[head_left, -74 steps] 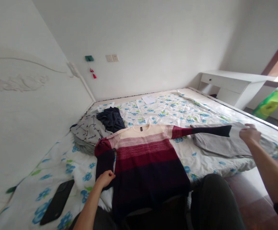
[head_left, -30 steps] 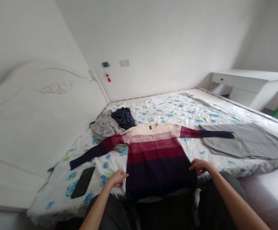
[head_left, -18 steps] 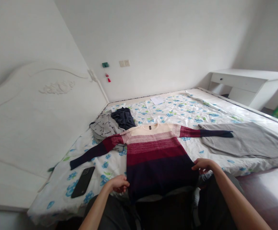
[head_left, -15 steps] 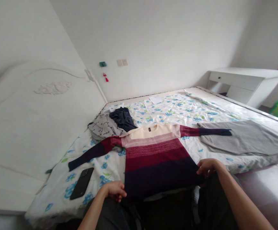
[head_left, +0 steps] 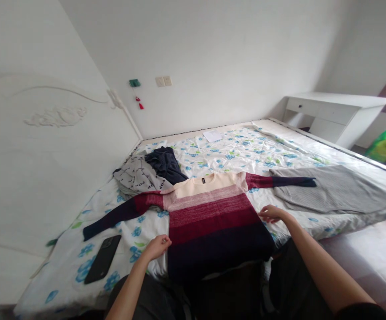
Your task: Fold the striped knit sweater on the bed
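Head view — striped sweater (head_left: 209,218) lies flat at the near edge of the bed (head_left: 246,151), collar toward the far edge, sleeves spread along the bed's length. Left hand (head_left: 157,246) loosely curled, pinching the sweater's left side edge; right hand (head_left: 271,214) open, fingers resting at its right side edge — holds nothing. Phone (head_left: 102,259) near left hand; grey garment (head_left: 329,195) under the right sleeve end; crumpled clothes (head_left: 149,171) beyond the left shoulder.

left hand (head_left: 157,247): bare, forearm bare, no sleeve seen | right hand (head_left: 270,214): bare, forearm bare, dark sleeve edge at 5 o'clock corner | legs: dark trousers (head_left: 212,293) at 6 o'clock
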